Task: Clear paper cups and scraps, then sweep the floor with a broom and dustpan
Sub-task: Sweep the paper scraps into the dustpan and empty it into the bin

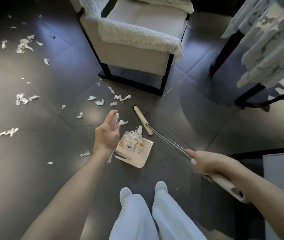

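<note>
Your left hand (107,136) curls round the upright handle (116,119) of the pale pink plastic dustpan (137,157); your right hand (208,163) grips the metal-shafted broom (169,141). Torn white paper scraps (134,138) fill the pan and litter the dark floor far left.

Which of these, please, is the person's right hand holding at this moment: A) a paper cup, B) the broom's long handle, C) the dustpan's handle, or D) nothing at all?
B: the right hand grips the broom by its long handle, while the left hand holds the dustpan by its upright handle.
</note>
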Demonstrator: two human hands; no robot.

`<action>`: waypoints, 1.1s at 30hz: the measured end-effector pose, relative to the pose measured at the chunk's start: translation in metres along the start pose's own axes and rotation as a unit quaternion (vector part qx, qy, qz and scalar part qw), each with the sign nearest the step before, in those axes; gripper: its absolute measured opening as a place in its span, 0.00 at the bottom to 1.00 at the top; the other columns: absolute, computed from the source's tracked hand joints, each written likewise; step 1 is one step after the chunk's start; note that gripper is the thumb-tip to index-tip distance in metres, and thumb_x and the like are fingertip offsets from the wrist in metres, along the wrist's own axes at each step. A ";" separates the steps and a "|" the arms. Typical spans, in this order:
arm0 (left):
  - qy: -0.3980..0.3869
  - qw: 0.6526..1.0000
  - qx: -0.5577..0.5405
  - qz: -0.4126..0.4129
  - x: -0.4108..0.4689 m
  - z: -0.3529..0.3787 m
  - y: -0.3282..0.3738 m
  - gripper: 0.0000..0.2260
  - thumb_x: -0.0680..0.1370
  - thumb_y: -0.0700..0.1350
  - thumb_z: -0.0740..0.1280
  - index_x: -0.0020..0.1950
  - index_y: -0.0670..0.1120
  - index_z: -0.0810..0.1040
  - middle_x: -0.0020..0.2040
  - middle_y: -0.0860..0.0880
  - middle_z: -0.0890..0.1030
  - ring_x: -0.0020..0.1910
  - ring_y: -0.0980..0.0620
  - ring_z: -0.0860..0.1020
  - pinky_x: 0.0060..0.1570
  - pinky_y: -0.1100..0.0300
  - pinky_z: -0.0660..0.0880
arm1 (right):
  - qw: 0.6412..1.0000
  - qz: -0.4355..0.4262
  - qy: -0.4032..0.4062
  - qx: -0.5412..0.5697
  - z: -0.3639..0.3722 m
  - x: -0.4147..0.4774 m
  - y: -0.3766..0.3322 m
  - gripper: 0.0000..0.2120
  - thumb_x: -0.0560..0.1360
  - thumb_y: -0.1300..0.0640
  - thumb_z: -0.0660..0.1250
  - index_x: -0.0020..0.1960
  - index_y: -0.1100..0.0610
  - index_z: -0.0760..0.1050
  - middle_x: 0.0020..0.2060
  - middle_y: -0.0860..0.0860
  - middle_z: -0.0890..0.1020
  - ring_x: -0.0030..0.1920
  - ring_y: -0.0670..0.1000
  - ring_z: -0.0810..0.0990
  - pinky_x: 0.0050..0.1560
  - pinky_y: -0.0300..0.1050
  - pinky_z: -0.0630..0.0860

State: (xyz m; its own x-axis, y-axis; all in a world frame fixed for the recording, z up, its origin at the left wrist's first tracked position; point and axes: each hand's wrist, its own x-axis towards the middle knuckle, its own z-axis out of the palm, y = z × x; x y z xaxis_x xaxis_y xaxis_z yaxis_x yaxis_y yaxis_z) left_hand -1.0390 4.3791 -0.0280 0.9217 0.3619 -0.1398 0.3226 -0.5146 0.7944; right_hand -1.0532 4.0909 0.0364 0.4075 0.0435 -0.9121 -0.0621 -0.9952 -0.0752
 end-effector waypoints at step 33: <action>-0.150 0.986 0.008 0.073 -0.020 -0.016 -0.002 0.17 0.79 0.42 0.64 0.63 0.61 0.71 0.44 0.48 0.78 0.39 0.42 0.78 0.43 0.43 0.80 | 0.944 0.072 -0.013 0.322 0.113 0.018 -0.039 0.37 0.73 0.65 0.58 0.76 0.40 0.53 0.39 0.56 0.79 0.25 0.47 0.73 0.26 0.39 0.72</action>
State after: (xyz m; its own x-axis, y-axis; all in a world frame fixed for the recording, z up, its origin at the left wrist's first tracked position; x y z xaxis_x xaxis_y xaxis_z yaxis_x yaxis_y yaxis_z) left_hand -1.0613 4.3851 -0.0171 0.9801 0.0385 -0.1948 0.1828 -0.5574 0.8099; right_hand -1.1462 4.1404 -0.0229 0.3314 -0.0782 -0.9403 -0.6599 -0.7315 -0.1717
